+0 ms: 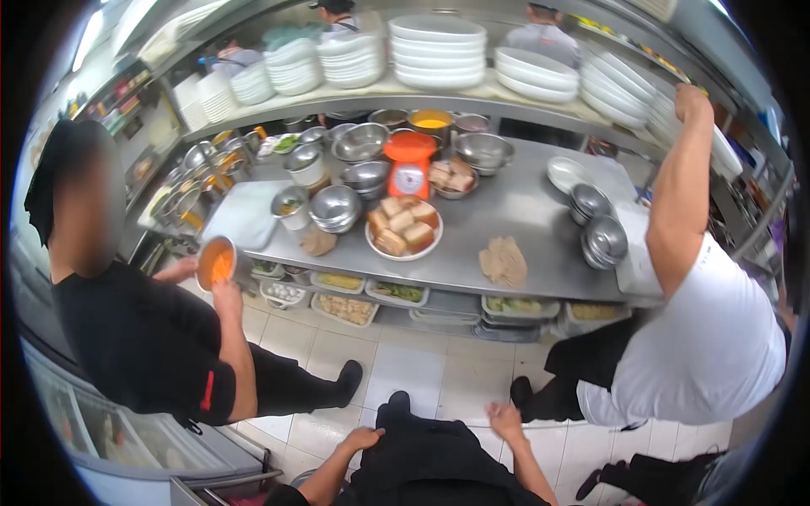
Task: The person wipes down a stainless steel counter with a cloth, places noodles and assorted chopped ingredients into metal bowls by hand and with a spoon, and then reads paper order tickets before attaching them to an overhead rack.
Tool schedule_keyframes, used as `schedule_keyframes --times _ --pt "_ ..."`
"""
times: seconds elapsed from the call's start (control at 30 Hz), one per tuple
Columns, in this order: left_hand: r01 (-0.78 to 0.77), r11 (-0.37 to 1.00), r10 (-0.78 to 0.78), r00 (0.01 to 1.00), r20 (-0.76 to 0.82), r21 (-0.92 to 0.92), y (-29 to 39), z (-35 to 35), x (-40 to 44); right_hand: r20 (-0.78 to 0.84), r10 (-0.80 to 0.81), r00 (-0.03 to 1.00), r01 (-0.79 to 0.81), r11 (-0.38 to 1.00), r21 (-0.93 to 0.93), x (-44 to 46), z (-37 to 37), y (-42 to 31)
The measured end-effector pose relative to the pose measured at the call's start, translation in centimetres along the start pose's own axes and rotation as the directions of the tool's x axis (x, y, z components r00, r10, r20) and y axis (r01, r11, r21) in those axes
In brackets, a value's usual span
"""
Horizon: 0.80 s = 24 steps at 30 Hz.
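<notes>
My left hand point(363, 438) hangs low beside my black apron point(430, 460), its fingers curled closed at the edge of the cloth. I see nothing in it. My right hand point(504, 419) is on the other side of the apron, held above the tiled floor, fingers curled in with nothing visible in them. Both hands are well short of the steel table point(460, 223). On that table, a white bowl point(419, 250) holds several pale-topped brown blocks of food. Behind the bowl stands an orange scale point(410, 164).
At left, a person in black point(160, 329) holds a pot of orange food point(221, 268). A person in white point(692, 337) reaches up at right. Steel bowls point(605, 240) and a crumpled brown cloth point(504, 261) lie on the table; stacked plates point(437, 51) line the shelf.
</notes>
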<state>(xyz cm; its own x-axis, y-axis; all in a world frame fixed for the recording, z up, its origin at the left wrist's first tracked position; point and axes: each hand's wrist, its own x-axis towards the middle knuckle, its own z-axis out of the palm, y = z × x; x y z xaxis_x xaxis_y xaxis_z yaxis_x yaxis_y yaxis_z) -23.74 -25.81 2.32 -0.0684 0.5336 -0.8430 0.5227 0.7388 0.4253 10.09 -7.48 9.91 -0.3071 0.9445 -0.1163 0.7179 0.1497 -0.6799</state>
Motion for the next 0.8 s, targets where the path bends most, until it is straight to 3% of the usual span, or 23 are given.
schedule_keyframes --times 0.03,0.07,0.1,0.13,0.17,0.23,0.27,0.33,0.37,0.43,0.5,0.53,0.57,0.6,0.63,0.67,0.7,0.77,0.8 --pt "0.027 0.917 -0.036 0.999 -0.014 -0.397 -2.2 1.3 0.5 0.254 0.155 0.955 -0.115 0.98 -0.163 -0.9 2.7 2.9" --pt "0.155 0.835 -0.173 0.985 0.015 -0.527 -1.9 1.2 -1.4 0.389 0.139 0.911 -0.051 0.972 -0.228 -2.0 3.9 3.4" --pt "0.275 0.718 -0.301 0.951 0.071 -0.639 -1.1 0.8 -4.2 0.649 0.212 0.73 -0.089 0.972 -0.218 -1.8 3.0 1.5" --pt "0.293 0.742 -0.319 0.946 0.067 -0.603 -4.1 1.8 -2.7 0.678 0.199 0.707 -0.115 0.979 -0.167 -2.4 3.9 2.0" --pt "0.308 0.766 -0.333 0.941 0.061 -0.564 -8.1 3.3 -0.8 0.681 0.192 0.707 -0.1 0.98 -0.172 -2.9 4.8 2.4" --pt "0.321 0.794 -0.346 0.937 0.051 -0.516 -16.0 7.6 3.5 0.58 0.231 0.781 -0.234 0.97 -0.071 -3.9 6.9 4.4" --pt "0.31 0.79 -0.339 0.94 0.045 -0.528 -18.7 8.7 4.3 0.627 0.291 0.723 -0.231 0.957 -0.178 -3.2 11.3 10.7" --pt "0.211 0.871 -0.142 0.973 0.184 -0.443 -20.6 8.9 4.6 0.703 0.402 0.586 -0.17 0.91 -0.379 -1.9 19.4 22.1" --pt "0.167 0.891 -0.074 0.971 0.228 -0.423 -20.8 8.6 4.8 0.636 0.482 0.602 -0.203 0.863 -0.462 -2.0 19.2 22.1" --pt "-0.059 0.878 0.065 0.998 -0.004 -0.474 -19.6 7.5 3.2 0.396 0.685 0.611 -0.333 0.677 -0.656 -2.1 18.3 21.3" --pt "-0.177 0.856 0.127 0.983 -0.135 -0.486 -16.2 4.4 3.0 0.438 0.681 0.586 -0.383 0.71 -0.591 -1.5 17.0 20.5" --pt "0.042 0.843 -0.094 0.993 -0.069 -0.536 -12.9 2.1 2.6 0.483 0.681 0.551 -0.444 0.729 -0.521 -0.9 16.7 20.4" --pt "0.151 0.816 -0.202 0.979 -0.031 -0.559 -11.5 0.6 2.7 0.485 0.675 0.556 -0.433 0.733 -0.524 0.2 17.1 20.6" --pt "0.255 0.775 -0.307 0.952 0.008 -0.579 -10.2 -1.0 2.9 0.518 0.615 0.594 -0.282 0.762 -0.583 1.2 17.7 20.9" --pt "0.211 0.77 -0.291 0.956 -0.037 -0.602 -10.0 -2.2 3.5 0.556 0.554 0.62 -0.125 0.77 -0.626 2.0 18.2 20.9" --pt "0.166 0.767 -0.274 0.958 -0.082 -0.62 -9.7 -3.5 4.1 0.556 0.551 0.622 -0.122 0.77 -0.627 2.6 18.8 20.9" --pt "0.163 0.768 -0.272 0.959 -0.084 -0.62 -9.6 -4.8 4.7 0.595 0.419 0.686 0.045 0.792 -0.609 3.3 19.2 20.2" --pt "0.181 0.558 -0.416 0.905 -0.084 -0.81 -9.5 -7.1 5.7 0.63 0.277 0.726 0.205 0.786 -0.582 4.8 20.4 18.9" --pt "0.169 0.54 -0.431 0.897 -0.098 -0.825 -10.0 -7.9 6.5 0.52 0.398 0.756 0.005 0.791 -0.612 5.8 21.7 17.8"
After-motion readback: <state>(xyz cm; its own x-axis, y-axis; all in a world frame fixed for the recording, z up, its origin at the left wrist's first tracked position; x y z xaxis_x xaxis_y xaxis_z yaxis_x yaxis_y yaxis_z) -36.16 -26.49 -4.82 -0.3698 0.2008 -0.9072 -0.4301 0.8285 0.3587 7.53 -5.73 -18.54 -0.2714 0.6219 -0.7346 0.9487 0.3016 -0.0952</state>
